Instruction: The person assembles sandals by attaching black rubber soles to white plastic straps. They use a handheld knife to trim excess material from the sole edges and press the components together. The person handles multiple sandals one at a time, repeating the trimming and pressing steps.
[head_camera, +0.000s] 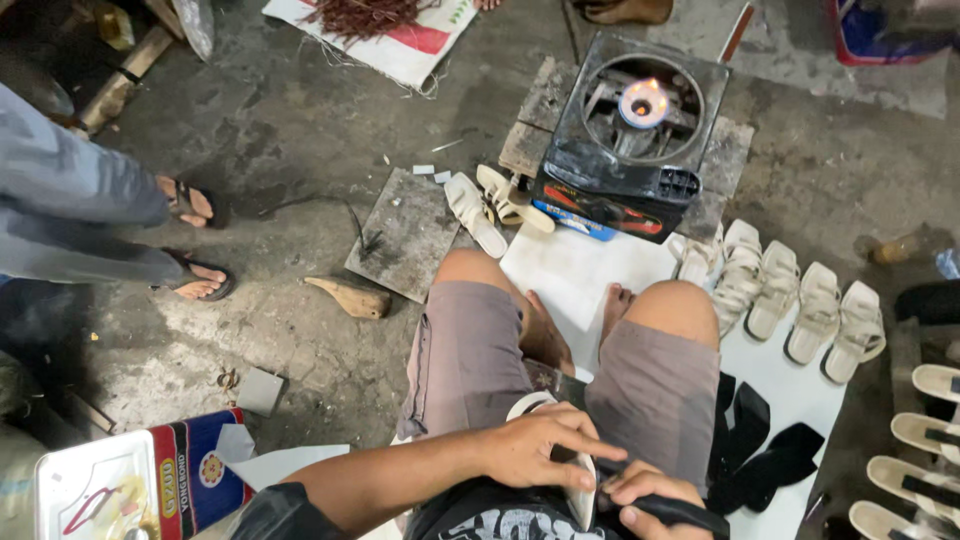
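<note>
Seated worker viewed from above, knees apart over a white sheet (580, 275). The left hand (545, 447) lies across a cream sandal sole (575, 485) held in the lap, fingers spread and pressing on its upper face. The right hand (645, 500) sits just beside it at the lower edge, fingers curled tight around a black strap (685, 512). Ahead of the knees, a black burner stove (630, 140) shows a small flame. A row of cream sandals (790, 295) stands to the right on the sheet; black strap pieces (760, 450) lie near the right thigh. Another person's sandalled feet (195, 240) appear at left.
</note>
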